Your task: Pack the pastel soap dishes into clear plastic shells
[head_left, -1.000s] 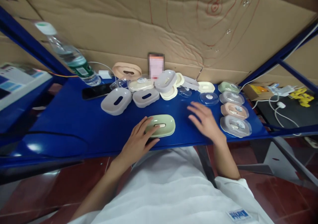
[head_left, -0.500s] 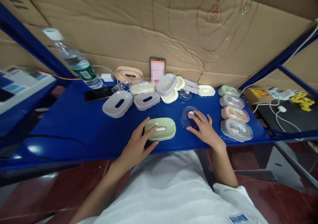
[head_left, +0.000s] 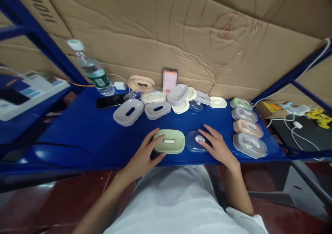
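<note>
A pale green soap box [head_left: 178, 137] with a cream bar-shaped insert lies at the near edge of the blue table. My left hand [head_left: 144, 154] is closed round its left end, fingers at the far side and thumb at the near side. Just right of the box is a clear plastic lid [head_left: 192, 146] with a round white label, lying lengthwise. My right hand [head_left: 218, 147] grips the lid's right end, its fingers spread wide and one tip at the label. The hand hides the right end of the lid.
Grey soap dishes [head_left: 124, 118], cream and peach parts and clear lids lie jumbled at the back. Several lidded soap boxes [head_left: 250, 146] form a column on the right. A water bottle [head_left: 97, 76] and a black phone [head_left: 110, 102] are at the left, a propped screen [head_left: 170, 80] behind.
The clear lid has turned from upright to lengthwise and come nearer the table's front edge, with my right hand on it. My left hand stays on the green soap box. The camera view has shifted.
</note>
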`<state>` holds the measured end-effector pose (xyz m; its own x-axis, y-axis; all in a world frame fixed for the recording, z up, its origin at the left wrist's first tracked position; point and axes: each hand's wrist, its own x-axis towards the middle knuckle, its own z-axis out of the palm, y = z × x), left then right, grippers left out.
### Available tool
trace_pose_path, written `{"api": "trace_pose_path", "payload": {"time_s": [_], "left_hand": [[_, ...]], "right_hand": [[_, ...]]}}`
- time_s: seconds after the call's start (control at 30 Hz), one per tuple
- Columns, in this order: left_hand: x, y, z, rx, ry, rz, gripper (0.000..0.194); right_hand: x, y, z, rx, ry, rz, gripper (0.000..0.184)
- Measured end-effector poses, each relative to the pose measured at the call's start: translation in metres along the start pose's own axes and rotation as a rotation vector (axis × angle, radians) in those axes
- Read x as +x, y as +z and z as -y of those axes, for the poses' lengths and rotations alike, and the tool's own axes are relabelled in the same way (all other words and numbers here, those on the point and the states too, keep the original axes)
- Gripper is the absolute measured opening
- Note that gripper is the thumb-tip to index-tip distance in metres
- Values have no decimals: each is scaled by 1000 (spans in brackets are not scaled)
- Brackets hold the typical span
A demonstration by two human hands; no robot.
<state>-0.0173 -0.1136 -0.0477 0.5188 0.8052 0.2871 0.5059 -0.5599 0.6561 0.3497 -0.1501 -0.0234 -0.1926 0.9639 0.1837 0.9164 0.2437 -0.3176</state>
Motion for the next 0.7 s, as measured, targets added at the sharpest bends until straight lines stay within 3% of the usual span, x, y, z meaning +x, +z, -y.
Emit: {"api": "trace_pose_path", "payload": {"time_s": [0.1,0.23,0.4,0.7], "left_hand": [[0,0,1,-20,-14,-4,61],[0,4,6,-1,-84,-39,65],[1,7,8,24,-120,-20,67],[1,5,7,75,-20,29,72]], "right_hand": [[-6,-3,-7,2,-24,-56,49],[-10,-6,-17,-10,-140,133,60],[0,-5,-24,-69,16,-45,47],[25,14,18,-107,-105,4,45]]}}
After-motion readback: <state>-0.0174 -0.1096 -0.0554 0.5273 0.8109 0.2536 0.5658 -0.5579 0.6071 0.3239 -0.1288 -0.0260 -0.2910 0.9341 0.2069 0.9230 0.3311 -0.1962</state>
